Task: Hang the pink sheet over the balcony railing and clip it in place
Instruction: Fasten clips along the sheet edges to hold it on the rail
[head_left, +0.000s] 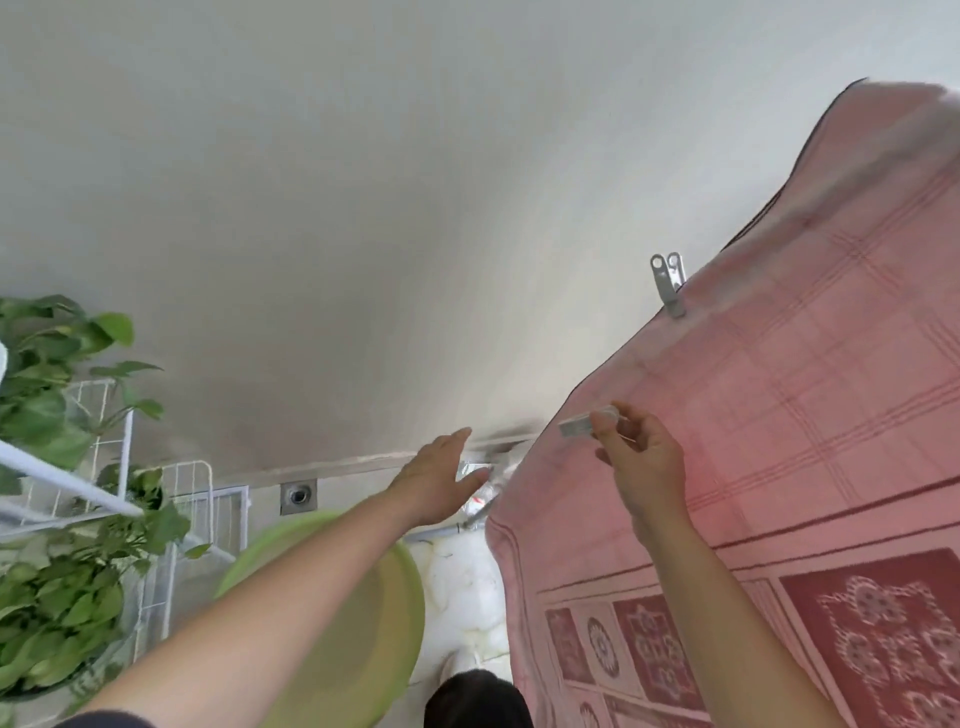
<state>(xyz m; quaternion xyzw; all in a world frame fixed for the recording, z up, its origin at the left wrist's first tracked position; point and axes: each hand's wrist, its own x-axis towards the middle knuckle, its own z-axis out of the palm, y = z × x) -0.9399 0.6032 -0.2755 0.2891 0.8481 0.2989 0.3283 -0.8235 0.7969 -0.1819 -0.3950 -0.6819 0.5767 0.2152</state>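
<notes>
Closest to the camera, both forearms reach forward, the left one passing over a green basin (332, 623) low in view. The left hand (441, 480) is flat, with its fingers straight and nothing in it. It points toward the near edge of the pink sheet (779, 441) and sits just left of that edge; I cannot tell if it touches the cloth. The right hand (644, 462) is in front of the sheet and pinches a small metal clip (579, 426). The clip lies roughly level, with its free end pointing left at the sheet's edge. That edge runs on a slant from lower left to upper right, so the clip has only to go a little leftward to reach it, and the right hand is the nearer hand for that.

Further up the same edge, a second clip (669, 287) already grips the sheet. The railing under the cloth is almost wholly hidden. Whether the held clip is squeezed apart is too small to see. A dark shape at the bottom edge is cut off and unclear. On the left are leafy plants (52, 597) and a white wire rack (171, 519), and a pale wall stands behind everything.
</notes>
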